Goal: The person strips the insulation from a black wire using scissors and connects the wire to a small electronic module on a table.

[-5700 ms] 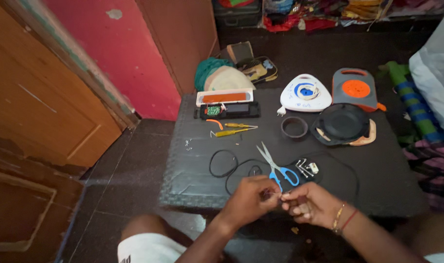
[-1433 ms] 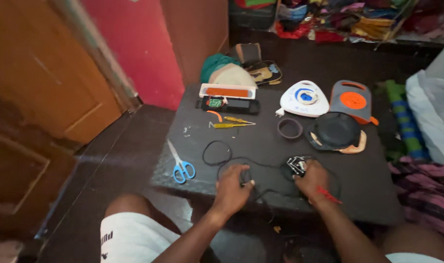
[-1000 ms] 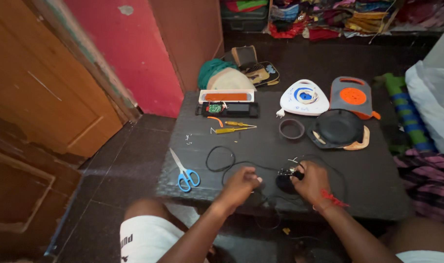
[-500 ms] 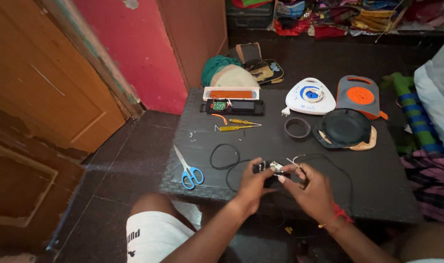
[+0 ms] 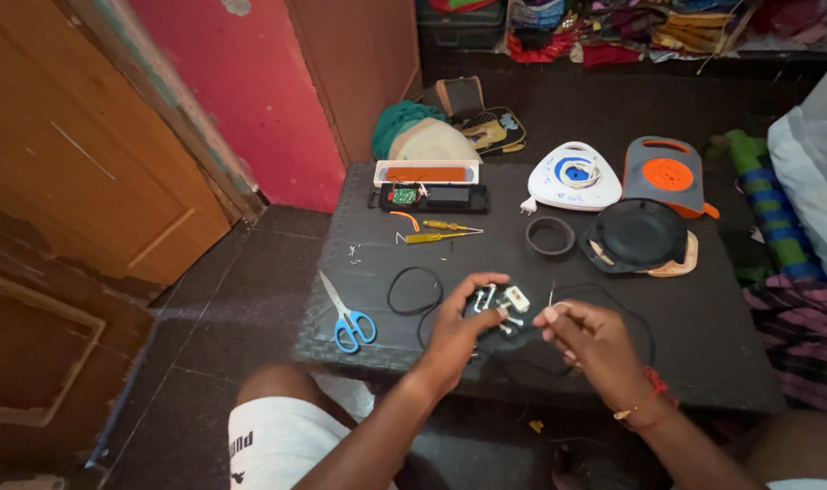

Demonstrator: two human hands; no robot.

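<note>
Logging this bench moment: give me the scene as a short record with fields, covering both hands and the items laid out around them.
surface: low dark table
left hand: holds a black plug part with metal pins
right hand: pinches a thin wire end beside that part
black cable: looped on the table, left of the hands
scissors: blue-handled, near the table's left edge
screwdrivers: two, yellow-handled, lying flat
far side: white triangular casing, grey and orange casing, black round cover, black ring

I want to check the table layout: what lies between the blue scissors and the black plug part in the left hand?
In the head view, a loop of black cable lies between the blue scissors and the plug part held by the left hand.
</note>
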